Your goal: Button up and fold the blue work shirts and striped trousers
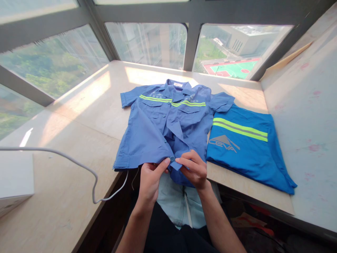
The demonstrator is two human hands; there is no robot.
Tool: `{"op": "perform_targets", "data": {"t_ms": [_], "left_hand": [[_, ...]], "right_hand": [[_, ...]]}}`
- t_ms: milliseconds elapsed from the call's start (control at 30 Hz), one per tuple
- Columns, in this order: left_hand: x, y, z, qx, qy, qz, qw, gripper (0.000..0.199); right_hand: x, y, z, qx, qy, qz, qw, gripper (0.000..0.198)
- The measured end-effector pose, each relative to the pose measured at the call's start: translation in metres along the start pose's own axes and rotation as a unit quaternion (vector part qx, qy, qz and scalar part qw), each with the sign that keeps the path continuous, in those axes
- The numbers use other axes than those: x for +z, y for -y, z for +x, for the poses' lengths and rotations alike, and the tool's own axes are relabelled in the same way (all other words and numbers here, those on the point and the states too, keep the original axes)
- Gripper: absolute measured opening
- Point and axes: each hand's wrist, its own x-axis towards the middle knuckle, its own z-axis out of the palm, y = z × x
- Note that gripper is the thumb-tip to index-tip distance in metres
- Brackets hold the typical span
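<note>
A blue short-sleeved work shirt with a yellow-green stripe across the chest lies front up, its collar toward the window. Its bottom hem hangs over the near edge of the ledge. My left hand pinches the hem at the left of the lowest button. On the button's other side, my right hand grips the edge of the opposite front panel. Both sets of fingertips are closed on the cloth close to the button. Higher up, the two front panels lie apart with a gap between them.
At the right lies a folded brighter blue garment with a yellow-green stripe and CEVA lettering. A grey cable crosses the left of the ledge, near a white box. Windows border the far side, and a papered wall stands right.
</note>
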Motion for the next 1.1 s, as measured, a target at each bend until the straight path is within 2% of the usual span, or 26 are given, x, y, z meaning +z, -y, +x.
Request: {"op": "perform_targets", "data": {"t_ms": [133,300,367,567,767,1100], "left_hand": [[-0.001,-0.001,0.001,0.001,-0.004,-0.002,1.000,0.032],[-0.002,0.000,0.002,-0.002,0.008,-0.013,1.000,0.030],[-0.004,0.002,0.003,-0.007,0.011,-0.007,1.000,0.030],[-0.010,-0.002,0.007,-0.011,0.040,0.058,0.997,0.027],[-0.012,-0.005,0.007,-0.005,0.059,0.076,0.995,0.030],[-0.013,0.001,0.006,0.007,0.046,0.070,0.996,0.031]], "right_hand": [[0.000,0.000,0.002,-0.019,0.006,-0.020,1.000,0.035],[0.001,0.000,0.002,-0.030,0.013,-0.019,0.999,0.054],[0.000,-0.001,0.003,-0.031,0.022,-0.018,0.999,0.056],[-0.002,-0.001,0.004,-0.009,0.062,-0.013,0.998,0.051],[-0.005,-0.003,0.007,0.002,0.110,-0.011,0.994,0.046],[-0.010,0.004,0.021,0.013,0.176,-0.009,0.984,0.032]]}}
